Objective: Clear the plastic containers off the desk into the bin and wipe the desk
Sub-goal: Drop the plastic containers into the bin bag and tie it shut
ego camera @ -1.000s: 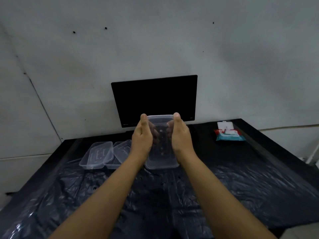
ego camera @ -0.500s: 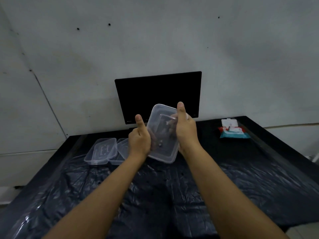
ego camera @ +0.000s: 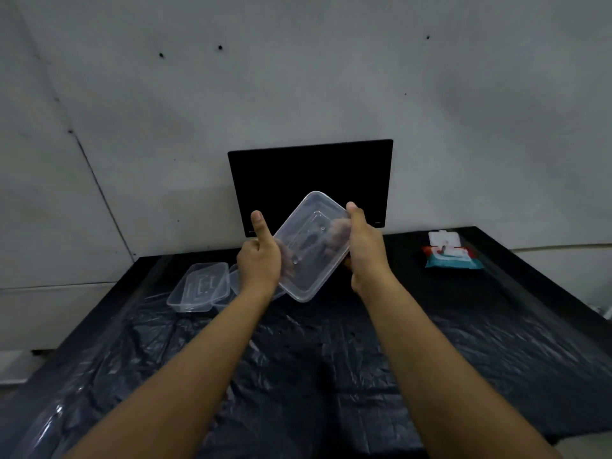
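Note:
A clear plastic container (ego camera: pixel 309 246) is held up above the desk, tilted so its far end points up and right. My left hand (ego camera: pixel 260 260) grips its lower left side with the thumb raised. My right hand (ego camera: pixel 364 246) grips its upper right side, thumb on the rim and fingers showing through the plastic. Another clear container (ego camera: pixel 198 286) lies on the black desk (ego camera: pixel 331 359) at the back left. A second one (ego camera: pixel 235 278) sits beside it, partly hidden behind my left hand. No bin is in view.
A black laptop screen (ego camera: pixel 311 173) stands upright against the wall behind the held container. A pack of wet wipes (ego camera: pixel 450 256) with its flap up lies at the back right. Crinkled black plastic sheeting covers the desk.
The container has been lifted off the desk and tilted, its far end swinging up and to the right. Both hands have risen with it.

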